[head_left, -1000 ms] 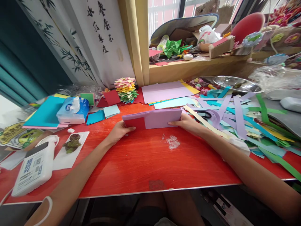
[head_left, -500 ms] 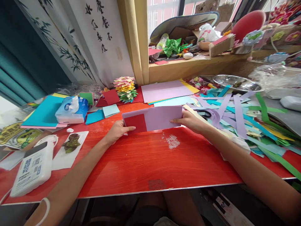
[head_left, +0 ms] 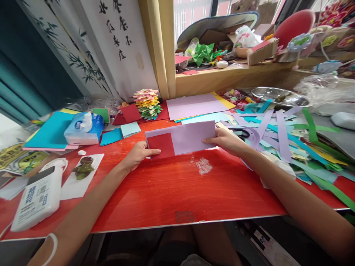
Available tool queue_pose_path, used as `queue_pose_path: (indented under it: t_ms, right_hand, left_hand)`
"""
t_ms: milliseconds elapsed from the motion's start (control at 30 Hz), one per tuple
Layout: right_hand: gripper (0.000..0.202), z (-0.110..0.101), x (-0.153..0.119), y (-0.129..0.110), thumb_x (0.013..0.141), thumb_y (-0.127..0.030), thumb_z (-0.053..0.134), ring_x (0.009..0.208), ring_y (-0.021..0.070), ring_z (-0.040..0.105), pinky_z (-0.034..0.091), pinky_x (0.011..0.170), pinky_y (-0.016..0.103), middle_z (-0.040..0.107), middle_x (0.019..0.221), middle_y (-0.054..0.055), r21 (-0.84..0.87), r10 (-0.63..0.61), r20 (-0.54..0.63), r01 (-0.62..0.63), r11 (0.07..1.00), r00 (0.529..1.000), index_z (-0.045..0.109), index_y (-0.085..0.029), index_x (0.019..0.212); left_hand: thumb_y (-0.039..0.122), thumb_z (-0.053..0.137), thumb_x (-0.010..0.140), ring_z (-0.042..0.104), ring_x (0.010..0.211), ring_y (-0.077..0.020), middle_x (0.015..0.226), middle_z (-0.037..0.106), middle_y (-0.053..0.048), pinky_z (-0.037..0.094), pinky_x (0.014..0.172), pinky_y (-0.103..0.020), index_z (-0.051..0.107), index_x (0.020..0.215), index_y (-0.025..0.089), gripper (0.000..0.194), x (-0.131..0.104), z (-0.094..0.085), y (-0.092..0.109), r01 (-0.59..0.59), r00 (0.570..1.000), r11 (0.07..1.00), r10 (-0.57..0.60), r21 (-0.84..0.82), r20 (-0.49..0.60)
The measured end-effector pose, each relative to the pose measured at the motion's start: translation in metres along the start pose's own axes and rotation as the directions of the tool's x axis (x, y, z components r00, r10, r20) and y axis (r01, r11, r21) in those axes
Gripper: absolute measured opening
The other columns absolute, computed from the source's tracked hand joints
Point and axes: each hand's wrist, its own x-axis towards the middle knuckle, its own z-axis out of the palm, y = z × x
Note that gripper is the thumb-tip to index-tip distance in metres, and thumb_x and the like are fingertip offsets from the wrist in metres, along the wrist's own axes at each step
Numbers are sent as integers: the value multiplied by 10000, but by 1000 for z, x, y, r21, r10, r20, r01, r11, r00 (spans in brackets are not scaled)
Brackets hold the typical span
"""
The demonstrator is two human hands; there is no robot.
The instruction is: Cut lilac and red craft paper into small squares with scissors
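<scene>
A lavender paper strip (head_left: 191, 138) is stretched between my two hands above the red table (head_left: 155, 192). On its left part lies a red paper square (head_left: 163, 144). My left hand (head_left: 140, 155) pinches the left end, its thumb over the red square's lower left corner. My right hand (head_left: 222, 140) holds the right end, thumb in front and other fingers behind, partly hidden. Small clear crumbs (head_left: 203, 166) lie on the table just below the strip.
Cut paper strips (head_left: 283, 136) and black-handled scissors (head_left: 241, 133) lie to the right. Lavender sheets (head_left: 194, 107) and a folded-paper stack (head_left: 148, 103) stand behind. On the left are a tissue pack (head_left: 84, 129), blue squares (head_left: 111, 137) and a white device (head_left: 39, 199).
The right end of the lavender strip has risen slightly, and the strip tilts a little more. Both hands keep their hold.
</scene>
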Motion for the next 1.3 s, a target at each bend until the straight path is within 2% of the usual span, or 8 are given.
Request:
queue_pose_path:
  t_ms: [467,600,733,867,1000,1067,1167,1300]
  right_hand:
    - [492,2,-2,-4,673,-248,681,986,265,586,480,863,397,617,1130,80,16,1,34,-1,1000,999,573,-213,1152]
    - [580,1,-9,-19,728,-479,585,916,251,613,522,684,324,617,1132,86,102,-10,60,4,995,998,490,-243,1249]
    - [817,7,-18,-32,704,-734,356,709,222,640,483,471,273,626,1104,142,177,80,265,-130,976,961,462,-168,1282]
    - [685,36,-22,-27,749,-642,440,556,134,569,395,386,221,648,998,100,-87,226,384,-208,974,895,442,-224,1292]
    - [451,69,-22,-17,709,-510,609,585,102,513,382,456,207,610,814,37,-424,106,222,-2,906,969,617,-210,1046]
    - [363,77,-22,-15,719,-480,613,613,114,535,386,472,209,609,780,36,-428,103,247,13,904,964,638,-177,918]
    - [306,79,-23,-14,756,-439,588,638,146,597,435,494,223,646,810,59,-273,212,293,-131,953,932,619,-155,865]
    - [298,78,-21,-9,769,-402,588,662,165,636,484,521,242,668,876,84,-30,217,144,-215,976,965,600,-156,937]
  left_hand:
    - [217,745,565,633,711,-167,767,689,-43,499,673,-280,665,810,145,267,-4,0,6,99,993,988,-90,-117,76]
    - [206,727,564,619,623,-167,722,679,-47,487,573,-274,656,720,158,178,-10,-5,15,234,948,972,-221,-30,230]
    - [152,714,537,612,641,-167,713,671,-21,466,570,-255,663,719,178,191,-15,-8,21,218,884,969,-247,117,397]
    - [164,687,581,614,688,-170,790,674,-33,459,598,-255,670,770,167,189,-18,-5,21,227,807,953,-299,200,510]
    - [160,696,586,611,735,-171,800,664,-22,463,637,-257,655,809,155,227,-19,0,22,251,748,948,-317,193,583]
    - [157,694,599,610,752,-169,812,662,-21,468,653,-259,645,847,149,253,-20,2,22,241,763,958,-286,156,580]
    - [178,688,630,613,796,-174,865,659,-28,479,701,-279,616,938,158,317,-19,6,22,181,847,982,-181,49,499]
    - [251,685,666,614,785,-146,935,644,-33,486,705,-270,549,1039,181,403,-13,7,19,41,981,998,-31,-46,190]
